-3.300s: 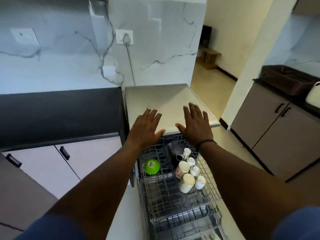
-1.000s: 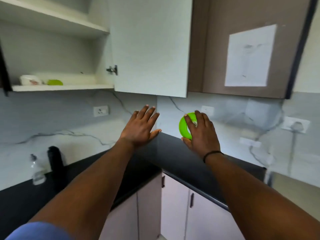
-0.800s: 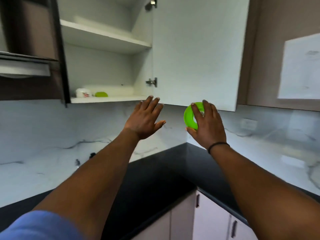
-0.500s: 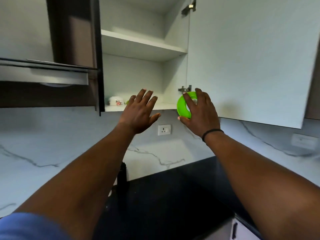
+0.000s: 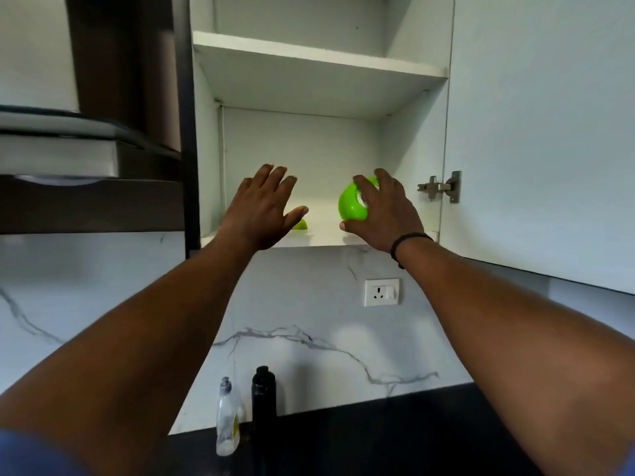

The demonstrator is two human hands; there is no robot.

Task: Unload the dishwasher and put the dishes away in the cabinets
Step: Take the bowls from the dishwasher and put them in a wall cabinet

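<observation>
Soft, even daylight, mild wide-angle bending at the edges, faint blur throughout.

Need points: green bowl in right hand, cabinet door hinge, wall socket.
green bowl [image 5: 348,206], head view, on its outer green side left of the fingers.
cabinet door hinge [image 5: 441,187], head view, on the metal arm of the hinge.
wall socket [image 5: 381,292], head view, on the middle of the white plate.
</observation>
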